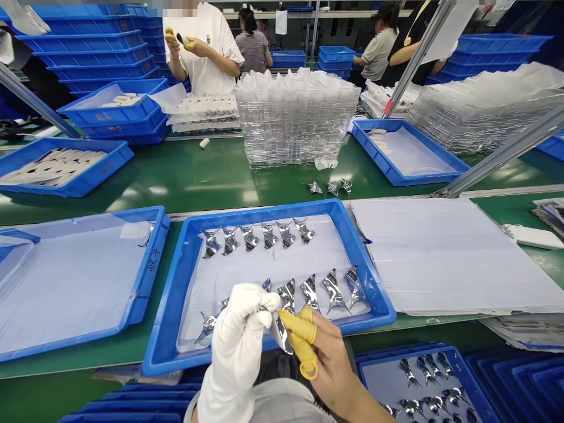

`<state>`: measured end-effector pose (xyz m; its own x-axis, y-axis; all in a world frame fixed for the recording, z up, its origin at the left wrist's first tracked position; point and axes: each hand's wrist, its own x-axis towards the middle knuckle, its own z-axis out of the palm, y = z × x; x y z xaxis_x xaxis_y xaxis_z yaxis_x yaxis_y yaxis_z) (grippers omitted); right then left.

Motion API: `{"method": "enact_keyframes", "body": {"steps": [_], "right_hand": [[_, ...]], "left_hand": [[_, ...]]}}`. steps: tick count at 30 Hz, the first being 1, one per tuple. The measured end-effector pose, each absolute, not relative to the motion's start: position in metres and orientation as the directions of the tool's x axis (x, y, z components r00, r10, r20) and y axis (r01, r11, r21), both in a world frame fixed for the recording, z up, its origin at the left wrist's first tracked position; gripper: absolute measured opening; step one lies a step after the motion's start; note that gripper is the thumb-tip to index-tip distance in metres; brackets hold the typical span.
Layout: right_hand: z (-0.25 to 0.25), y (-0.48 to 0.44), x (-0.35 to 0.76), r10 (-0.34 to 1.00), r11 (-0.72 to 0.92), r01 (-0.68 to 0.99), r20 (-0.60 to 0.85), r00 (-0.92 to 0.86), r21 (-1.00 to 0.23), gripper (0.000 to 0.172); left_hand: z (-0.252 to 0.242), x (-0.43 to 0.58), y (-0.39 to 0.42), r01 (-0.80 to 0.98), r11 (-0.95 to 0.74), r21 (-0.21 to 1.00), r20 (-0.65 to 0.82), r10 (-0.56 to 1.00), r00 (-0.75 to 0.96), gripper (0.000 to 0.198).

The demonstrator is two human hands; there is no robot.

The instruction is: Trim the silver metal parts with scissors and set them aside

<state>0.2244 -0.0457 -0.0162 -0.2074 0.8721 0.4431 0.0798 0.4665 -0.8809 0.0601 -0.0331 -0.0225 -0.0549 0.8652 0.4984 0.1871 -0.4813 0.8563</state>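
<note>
the left hand [238,346], in a white cotton glove, and the right hand [328,364], with yellow finger cots [296,326] on its fingers, stand together above the near edge of a blue plastic tray [259,210]. both hands are clamped on one bright curved metal piece [280,332]: the gloved fingertips bear on its upper end from the left, and the cots press against it from the right. the piece is tilted and held just above the tray's white liner sheet [326,249], not resting on it.

the tray carries a back row of six similar pieces [259,235] and a front row [328,291], whose left end lies partly behind the left hand. a second tray of like pieces [423,376] sits at lower right, and a third blue tray [154,258] with a pale liner sits to the left, on a green table [198,188].

the step in hand appears to be close two-handed handling of this single piece. any move from this hold calls for a steady pinch, with the bright faces touched only through the glove and cots, and for clearance from the neighbouring pieces.
</note>
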Motion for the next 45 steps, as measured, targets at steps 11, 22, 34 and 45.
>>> {"method": "enact_keyframes", "body": {"steps": [11, 22, 34, 45], "right_hand": [[-0.013, -0.046, 0.219, 0.887, 0.455, 0.128, 0.435, -0.155, -0.881, 0.031], [-0.018, -0.049, 0.221, 0.924, 0.361, 0.032, 0.353, -0.146, -0.932, 0.032], [-0.032, -0.050, 0.217, 0.909, 0.413, 0.188, 0.416, -0.029, -0.891, 0.029], [-0.039, -0.047, 0.220, 0.749, 0.636, 0.432, 0.648, -0.143, -0.640, 0.021]], "left_hand": [[-0.029, 0.070, -0.036, 0.087, -0.397, 0.914, 0.405, 0.906, -0.120, 0.025], [-0.031, 0.067, -0.034, 0.065, -0.435, 0.898, 0.440, 0.890, -0.122, 0.024], [-0.027, 0.068, -0.037, 0.052, -0.334, 0.941, 0.338, 0.924, -0.181, 0.019], [-0.020, 0.076, -0.033, -0.007, -0.114, 0.993, 0.104, 0.923, -0.370, 0.020]]}}
